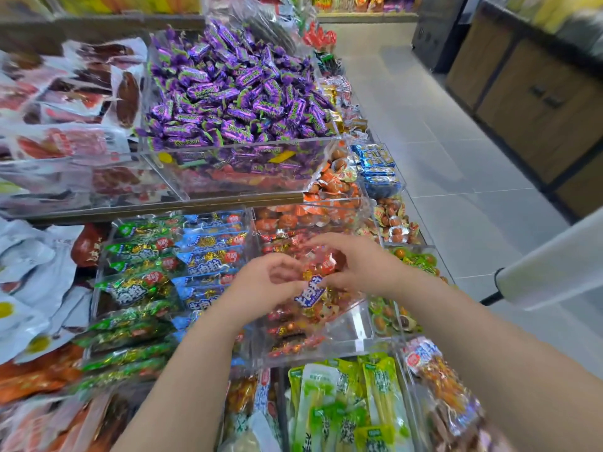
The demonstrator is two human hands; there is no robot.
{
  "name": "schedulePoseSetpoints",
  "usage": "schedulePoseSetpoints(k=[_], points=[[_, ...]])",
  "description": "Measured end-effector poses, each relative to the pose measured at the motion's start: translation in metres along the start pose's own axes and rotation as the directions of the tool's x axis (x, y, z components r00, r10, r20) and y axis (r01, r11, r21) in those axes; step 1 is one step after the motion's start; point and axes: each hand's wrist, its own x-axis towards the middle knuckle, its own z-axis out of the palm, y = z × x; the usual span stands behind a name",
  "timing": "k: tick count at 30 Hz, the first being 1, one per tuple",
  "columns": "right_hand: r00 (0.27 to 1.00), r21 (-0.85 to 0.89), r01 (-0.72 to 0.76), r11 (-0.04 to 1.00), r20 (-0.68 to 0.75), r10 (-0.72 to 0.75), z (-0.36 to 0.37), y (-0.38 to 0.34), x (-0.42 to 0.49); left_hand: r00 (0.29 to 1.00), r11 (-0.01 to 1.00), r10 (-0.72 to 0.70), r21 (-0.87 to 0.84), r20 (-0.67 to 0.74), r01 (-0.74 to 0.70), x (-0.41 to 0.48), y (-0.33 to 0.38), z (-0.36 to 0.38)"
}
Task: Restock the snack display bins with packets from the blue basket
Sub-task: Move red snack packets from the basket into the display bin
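Two hands meet over a clear acrylic bin (352, 324) of red packets. The left hand (270, 283) and the right hand (355, 265) each pinch a red snack packet (314, 286) with a blue label. Their fingers are curled round its edges, just above the pile.

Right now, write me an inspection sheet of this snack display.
surface: tiered display shelf carrying clear bins.
job's things: red packet held over the clear bin of similar red packets; blue basket not in view.
clutter: purple candies in the bin above; green packets and blue packets in the neighbouring bin; white bags at far left.
grips: left hand and right hand both pinch the red packet.
cables: nothing seen.
surroundings: tiled floor, wooden cabinet, white roll at right.
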Motion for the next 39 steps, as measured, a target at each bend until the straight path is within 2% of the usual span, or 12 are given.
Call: schedulePoseSetpoints(k=[3,5,6,9,16,21,23,27,30,33,36,39], points=[[0.974,-0.088,-0.204,0.975,-0.122,0.192,-0.003,0.025,-0.006,0.932,0.909,0.147,0.418,-0.331,0.005,0.006,-0.012,-0.005],[0.948,-0.072,-0.274,0.959,-0.189,0.257,0.005,0.038,-0.006,0.898,0.715,0.204,0.686,-0.39,0.136,0.01,-0.028,-0.008],[0.942,-0.056,-0.298,0.953,-0.181,0.284,0.012,0.042,-0.005,0.917,0.655,0.141,0.73,-0.372,0.195,0.012,-0.035,-0.007],[0.943,-0.171,-0.332,0.927,-0.069,0.325,0.034,0.053,0.005,0.955,0.544,-0.05,0.793,-0.293,0.272,0.018,-0.058,0.0],[0.895,-0.62,-0.375,0.689,-0.047,0.444,0.066,0.06,0.025,0.955,0.508,-0.014,0.821,-0.296,0.262,0.021,-0.071,0.001],[0.923,-0.663,-0.368,0.652,-0.179,0.34,0.075,0.062,0.025,0.958,0.547,0.003,0.802,-0.286,0.238,0.02,-0.072,0.001],[0.935,-0.59,-0.348,0.729,-0.158,0.319,0.08,0.061,0.021,0.959,0.554,0.007,0.799,-0.284,0.233,0.02,-0.074,0.002],[0.873,-0.296,-0.435,0.851,0.095,0.479,0.103,0.06,0.013,0.957,0.558,0.005,0.795,-0.289,0.237,0.022,-0.078,0.003],[0.733,0.101,-0.678,0.729,0.012,0.68,0.115,0.061,0.018,0.955,0.558,0.005,0.793,-0.296,0.243,0.023,-0.079,0.004],[0.636,0.267,-0.736,0.622,-0.043,0.77,0.119,0.063,0.033,0.955,0.564,0.001,0.789,-0.296,0.244,0.023,-0.079,0.004],[0.604,0.331,-0.735,0.592,-0.078,0.793,0.118,0.069,0.045,0.956,0.557,0.002,0.794,-0.294,0.243,0.023,-0.081,0.003],[0.64,0.299,-0.715,0.632,-0.084,0.764,0.118,0.077,0.047,0.958,0.564,0.003,0.792,-0.288,0.236,0.023,-0.083,0.002]])
